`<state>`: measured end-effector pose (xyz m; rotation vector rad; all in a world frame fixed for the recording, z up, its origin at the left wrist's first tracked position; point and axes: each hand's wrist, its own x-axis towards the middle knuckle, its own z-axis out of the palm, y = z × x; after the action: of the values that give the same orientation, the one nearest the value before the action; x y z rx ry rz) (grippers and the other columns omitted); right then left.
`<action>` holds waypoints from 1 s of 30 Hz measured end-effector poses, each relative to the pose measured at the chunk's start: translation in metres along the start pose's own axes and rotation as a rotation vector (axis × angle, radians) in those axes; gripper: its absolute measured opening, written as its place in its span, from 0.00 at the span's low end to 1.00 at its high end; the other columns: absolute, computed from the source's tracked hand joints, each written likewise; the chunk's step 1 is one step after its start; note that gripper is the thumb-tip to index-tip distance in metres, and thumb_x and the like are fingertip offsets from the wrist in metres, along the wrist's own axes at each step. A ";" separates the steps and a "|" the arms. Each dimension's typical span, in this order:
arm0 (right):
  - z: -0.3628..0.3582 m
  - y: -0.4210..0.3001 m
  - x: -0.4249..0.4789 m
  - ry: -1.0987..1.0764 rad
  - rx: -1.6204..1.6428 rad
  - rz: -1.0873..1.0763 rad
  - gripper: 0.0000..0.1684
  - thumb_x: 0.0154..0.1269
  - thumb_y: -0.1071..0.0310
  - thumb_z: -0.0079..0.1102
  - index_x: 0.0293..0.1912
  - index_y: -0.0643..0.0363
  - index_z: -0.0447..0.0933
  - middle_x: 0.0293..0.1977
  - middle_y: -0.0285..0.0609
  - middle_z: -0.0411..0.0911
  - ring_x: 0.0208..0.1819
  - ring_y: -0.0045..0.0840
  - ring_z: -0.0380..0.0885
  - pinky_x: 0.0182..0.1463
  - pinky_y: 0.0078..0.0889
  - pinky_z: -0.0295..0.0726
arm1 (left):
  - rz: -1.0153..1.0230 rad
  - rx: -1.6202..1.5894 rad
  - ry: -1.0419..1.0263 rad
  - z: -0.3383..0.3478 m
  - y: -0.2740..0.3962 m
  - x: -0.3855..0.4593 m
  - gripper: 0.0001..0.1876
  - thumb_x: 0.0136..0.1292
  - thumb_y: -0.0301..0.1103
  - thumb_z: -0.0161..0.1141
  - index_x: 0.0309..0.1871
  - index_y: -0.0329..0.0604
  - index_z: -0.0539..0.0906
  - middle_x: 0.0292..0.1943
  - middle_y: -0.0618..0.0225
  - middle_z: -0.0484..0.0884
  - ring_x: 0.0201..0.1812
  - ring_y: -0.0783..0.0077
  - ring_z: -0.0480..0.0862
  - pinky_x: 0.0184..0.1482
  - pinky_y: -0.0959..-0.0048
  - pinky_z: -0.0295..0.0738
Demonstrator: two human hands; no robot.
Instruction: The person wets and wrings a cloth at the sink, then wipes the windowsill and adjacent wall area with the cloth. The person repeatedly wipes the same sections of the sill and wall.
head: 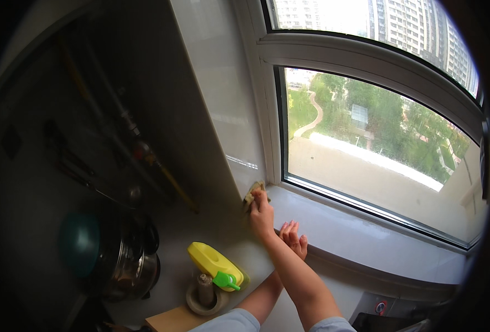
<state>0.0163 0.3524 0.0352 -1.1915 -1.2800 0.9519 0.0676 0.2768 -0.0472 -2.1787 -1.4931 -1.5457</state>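
Note:
My forearms cross in front of me, the right one over the left. Bunched in my right hand [263, 215] is a yellowish cloth [254, 191]. It presses into the corner where the glossy white side wall [232, 124] of the window recess meets the white windowsill [332, 224]. My left hand [294, 240] lies at the sill's front edge, palm up, fingers slightly spread and curled, with nothing in it. Part of that hand and its wrist is hidden behind my right forearm.
Below the sill, a yellow bottle with a green pump [216, 263] stands beside a stone mortar with a pestle [205, 294] and a wooden board [176, 319]. A glass-lidded pot [129, 265] sits left, under pipes [133, 124]. The window [353, 116] rises ahead.

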 end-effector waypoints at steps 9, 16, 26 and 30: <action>0.005 -0.025 0.037 0.192 -0.070 -0.577 0.36 0.61 0.84 0.41 0.69 0.56 0.57 0.66 0.56 0.61 0.69 0.42 0.59 0.69 0.32 0.60 | -0.020 0.003 0.010 0.000 0.006 0.001 0.18 0.67 0.37 0.47 0.53 0.32 0.75 0.52 0.49 0.76 0.56 0.47 0.73 0.62 0.52 0.64; -0.003 -0.061 0.053 0.137 -0.114 -0.631 0.39 0.56 0.87 0.39 0.69 0.58 0.57 0.69 0.53 0.56 0.71 0.41 0.55 0.71 0.34 0.57 | -0.070 -0.083 -0.027 0.009 -0.005 -0.013 0.22 0.66 0.36 0.51 0.59 0.29 0.70 0.57 0.45 0.73 0.59 0.44 0.70 0.65 0.51 0.59; -0.017 0.029 0.054 0.106 -0.372 -0.464 0.48 0.48 0.89 0.43 0.72 0.58 0.49 0.67 0.56 0.58 0.66 0.45 0.63 0.65 0.36 0.67 | -0.076 -0.197 0.007 0.014 -0.004 -0.017 0.23 0.65 0.35 0.52 0.59 0.28 0.70 0.57 0.44 0.73 0.60 0.45 0.69 0.65 0.52 0.60; -0.019 0.036 0.038 0.002 -0.642 -0.242 0.43 0.51 0.84 0.48 0.69 0.65 0.53 0.63 0.57 0.64 0.58 0.46 0.72 0.57 0.38 0.75 | -0.083 -0.210 0.007 0.015 -0.011 -0.018 0.24 0.65 0.35 0.53 0.60 0.29 0.69 0.58 0.45 0.71 0.60 0.45 0.69 0.64 0.52 0.60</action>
<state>0.0421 0.3938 0.0086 -1.4663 -1.7515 0.3612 0.0696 0.2786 -0.0726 -2.2414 -1.4988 -1.8111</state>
